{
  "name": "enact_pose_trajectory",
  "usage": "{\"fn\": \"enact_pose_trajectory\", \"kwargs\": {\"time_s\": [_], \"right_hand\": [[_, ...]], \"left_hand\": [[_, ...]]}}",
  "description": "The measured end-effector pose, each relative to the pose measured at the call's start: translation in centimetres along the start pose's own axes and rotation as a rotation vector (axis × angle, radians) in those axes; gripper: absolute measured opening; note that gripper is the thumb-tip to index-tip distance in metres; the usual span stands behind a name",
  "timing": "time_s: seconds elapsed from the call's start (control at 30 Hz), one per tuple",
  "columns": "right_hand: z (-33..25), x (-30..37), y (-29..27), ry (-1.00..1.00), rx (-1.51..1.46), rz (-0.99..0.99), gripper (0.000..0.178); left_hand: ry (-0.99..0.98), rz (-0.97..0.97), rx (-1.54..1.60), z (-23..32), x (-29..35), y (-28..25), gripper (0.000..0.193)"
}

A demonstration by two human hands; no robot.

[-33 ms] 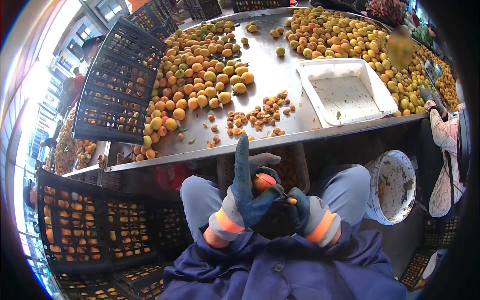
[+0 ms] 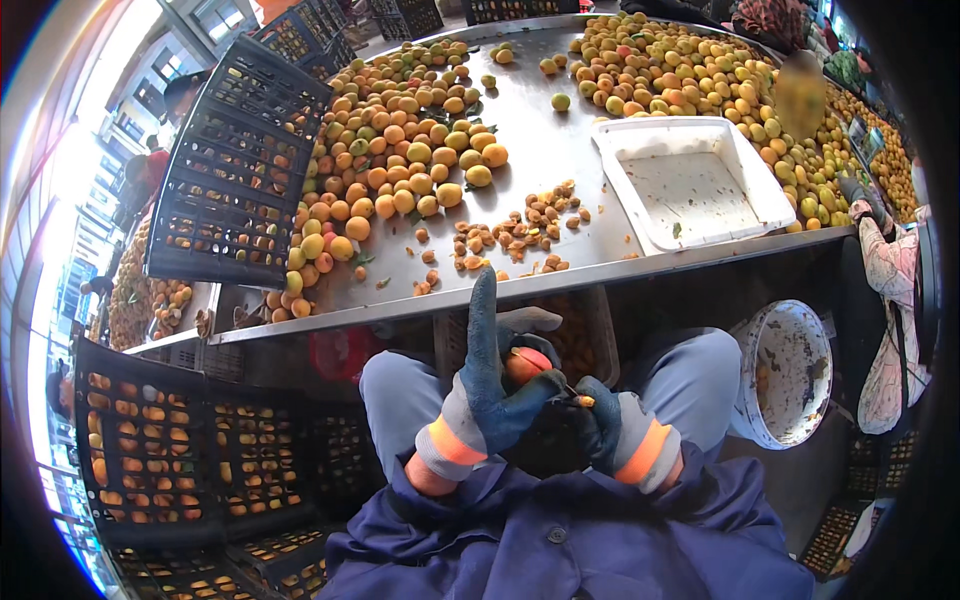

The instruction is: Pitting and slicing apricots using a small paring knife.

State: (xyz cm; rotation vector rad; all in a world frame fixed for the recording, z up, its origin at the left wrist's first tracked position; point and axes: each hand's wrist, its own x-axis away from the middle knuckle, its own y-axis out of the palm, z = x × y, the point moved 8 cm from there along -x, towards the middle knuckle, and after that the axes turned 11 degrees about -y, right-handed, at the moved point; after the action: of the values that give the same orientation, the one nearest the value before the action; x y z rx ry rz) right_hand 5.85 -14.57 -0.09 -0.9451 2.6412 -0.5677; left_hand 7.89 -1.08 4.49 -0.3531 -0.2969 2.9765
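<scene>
My left hand (image 2: 495, 375), in a dark blue and grey work glove with an orange band, is closed around a red-orange apricot (image 2: 527, 365). Its index finger points straight up, away from the fruit. Close beside it, my right hand (image 2: 602, 420) wears a matching glove, fingers curled around a small thin tool (image 2: 571, 390) that reaches toward the apricot. Most of that tool is hidden, so its exact kind is unclear. A small yellow-orange bit (image 2: 584, 401) shows at the right fingertips. Both hands are above my lap, below the table edge.
On the metal table (image 2: 535, 110) are heaped apricots (image 2: 400, 170), a pile of pits (image 2: 525, 230) and a white tray (image 2: 690, 185). A black crate (image 2: 240, 165) tilts at left. More crates (image 2: 245, 450) stand left of me, a stained white bucket (image 2: 790, 375) right. A co-worker's gloved hand (image 2: 865, 195) is far right.
</scene>
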Motion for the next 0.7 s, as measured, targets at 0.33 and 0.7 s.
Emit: {"fn": "enact_pose_trajectory", "kwargs": {"time_s": [0.33, 0.7], "right_hand": [[1.7, -0.1, 0.5, 0.034, 0.059, 0.003, 0.027], [2.9, 0.0, 1.5, 0.029, 0.064, 0.010, 0.024]], "left_hand": [[-0.228, 0.065, 0.215, -1.7, -0.1, 0.3, 0.094], [-0.170, 0.107, 0.086, -1.9, 0.1, -0.2, 0.089]]}}
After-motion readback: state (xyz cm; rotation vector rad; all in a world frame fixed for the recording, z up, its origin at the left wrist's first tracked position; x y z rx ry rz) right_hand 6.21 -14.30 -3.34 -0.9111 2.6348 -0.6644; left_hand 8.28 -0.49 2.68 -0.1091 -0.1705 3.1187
